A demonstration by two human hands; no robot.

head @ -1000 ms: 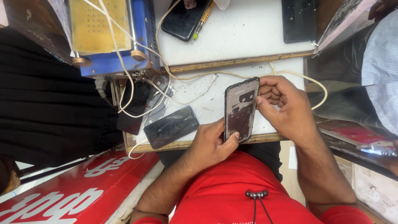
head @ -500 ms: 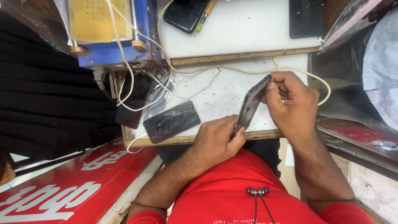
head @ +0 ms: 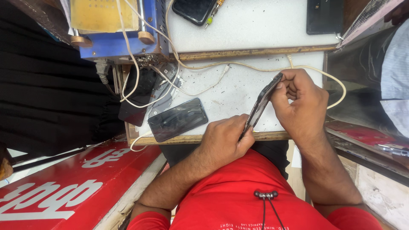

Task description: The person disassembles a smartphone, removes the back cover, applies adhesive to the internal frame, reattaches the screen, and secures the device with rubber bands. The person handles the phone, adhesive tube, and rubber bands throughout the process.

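Note:
I hold an opened phone body (head: pixel 260 104) edge-on above the white work table (head: pixel 238 91). My left hand (head: pixel 223 140) grips its near end at the table's front edge. My right hand (head: pixel 300 102) pinches its far end, fingers curled against the inner side. A dark glass phone screen (head: pixel 177 119) lies flat on the table to the left of my left hand, not touched.
A blue machine with a yellow plate (head: pixel 115 27) and white cables (head: pixel 140 72) stands at the back left. Another black phone (head: pixel 194 9) with a small screwdriver (head: pixel 213 8) and a black device (head: pixel 324 16) lie on the upper shelf. A red sign (head: pixel 72 187) lies lower left.
The phone body has turned from face-on to edge-on in my hands. My right hand has shifted a little farther along its far end.

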